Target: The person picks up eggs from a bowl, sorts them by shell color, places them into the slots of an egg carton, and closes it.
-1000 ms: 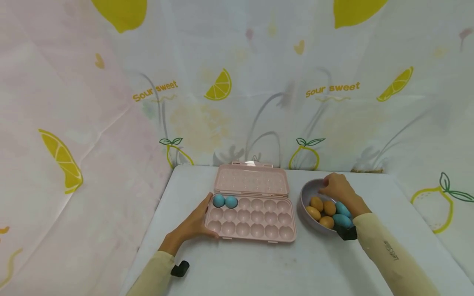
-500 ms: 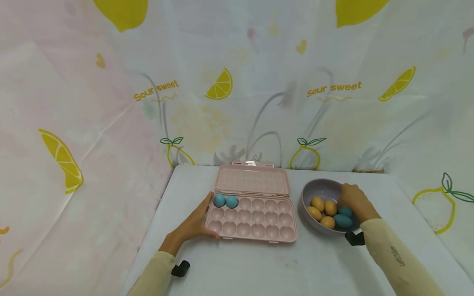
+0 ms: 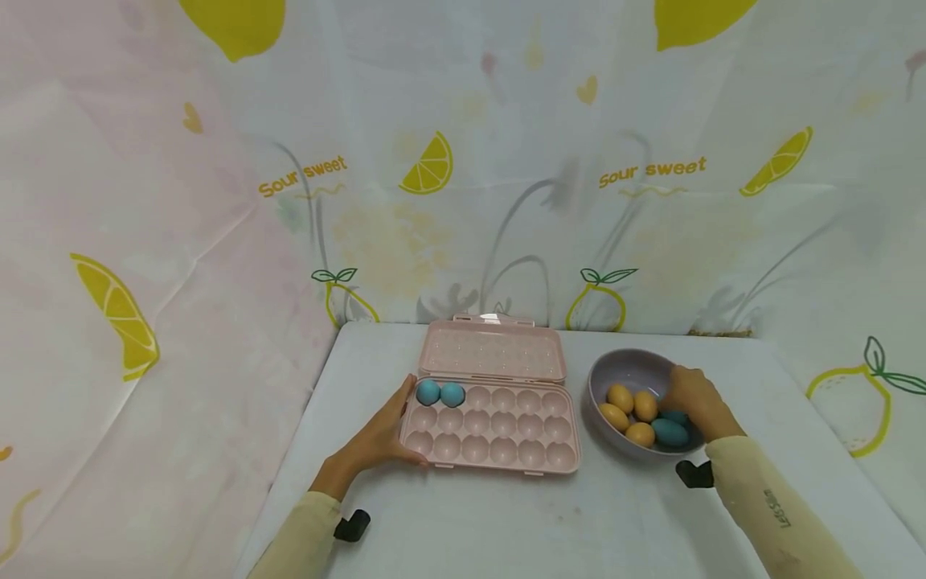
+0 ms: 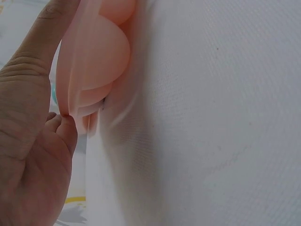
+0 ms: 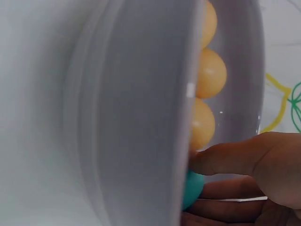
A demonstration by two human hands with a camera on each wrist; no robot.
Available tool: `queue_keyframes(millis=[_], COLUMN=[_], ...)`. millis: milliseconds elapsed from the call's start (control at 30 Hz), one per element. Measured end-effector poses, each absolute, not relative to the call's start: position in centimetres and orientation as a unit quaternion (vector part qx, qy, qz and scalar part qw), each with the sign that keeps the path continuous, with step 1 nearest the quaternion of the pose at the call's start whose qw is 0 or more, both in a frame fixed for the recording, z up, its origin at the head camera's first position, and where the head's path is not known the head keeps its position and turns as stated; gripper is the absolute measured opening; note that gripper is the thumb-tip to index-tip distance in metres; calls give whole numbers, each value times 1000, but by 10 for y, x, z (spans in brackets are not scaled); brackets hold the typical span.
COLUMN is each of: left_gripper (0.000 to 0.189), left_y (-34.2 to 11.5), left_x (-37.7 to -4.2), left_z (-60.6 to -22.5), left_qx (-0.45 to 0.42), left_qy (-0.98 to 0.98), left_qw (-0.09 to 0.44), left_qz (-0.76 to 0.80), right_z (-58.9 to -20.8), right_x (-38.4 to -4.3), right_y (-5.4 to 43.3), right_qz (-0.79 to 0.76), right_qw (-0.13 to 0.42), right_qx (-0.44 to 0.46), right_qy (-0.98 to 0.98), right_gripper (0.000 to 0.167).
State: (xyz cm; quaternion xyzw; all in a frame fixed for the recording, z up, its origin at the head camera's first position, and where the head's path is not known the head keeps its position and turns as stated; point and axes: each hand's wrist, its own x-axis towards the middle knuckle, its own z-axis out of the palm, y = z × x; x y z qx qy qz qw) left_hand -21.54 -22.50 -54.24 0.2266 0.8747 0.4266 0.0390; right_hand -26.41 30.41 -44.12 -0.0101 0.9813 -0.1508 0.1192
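Note:
A pink egg carton (image 3: 503, 425) lies open on the table, with two blue eggs (image 3: 440, 393) in the back-left cups. My left hand (image 3: 372, 438) grips its left end, the thumb at the front corner and the fingers along the side; the left wrist view shows them at the carton's edge (image 4: 70, 80). To the right stands a grey-purple bowl (image 3: 629, 366) holding several tan eggs (image 3: 620, 397) and blue eggs (image 3: 670, 433). Inside its right side, my right hand (image 3: 694, 400) holds a blue egg (image 5: 194, 187) between thumb and fingers, partly hidden by the rim.
The carton's raised lid (image 3: 492, 352) leans back behind the cups. A white table (image 3: 506, 523) carries everything. A lemon-print cloth (image 3: 492, 161) hangs right behind the table's back edge and along its sides.
My right hand has moved from the bowl's back rim toward the right and down to the blue eggs, and has barely shifted in the last half second. The left hand has stayed put.

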Motion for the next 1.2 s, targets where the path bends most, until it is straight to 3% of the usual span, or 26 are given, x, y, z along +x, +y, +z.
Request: queue_keyframes(millis=[100,300,700,1200], left_gripper=[146,146,145,143], left_y=[-225,-225,-226,-224], left_x=[-215,-216,-217,-214], left_z=[-543,-543,-544,-542], left_qx=[228,229,230,228], left_qy=[874,873,875,881], left_qw=[38,40,37,32], left_qz=[428,429,425,414], right_z=[-446,-453,-447,-423], right_x=[-262,-261,-259,-260], right_y=[303,302,296,266], right_qz=[-155,-161,-150,-209], right_qw=[113,115,114,-16], right_qx=[-16,-21,-28,-81], right_qy=[981,980,982,974], right_gripper=[36,38,23,20])
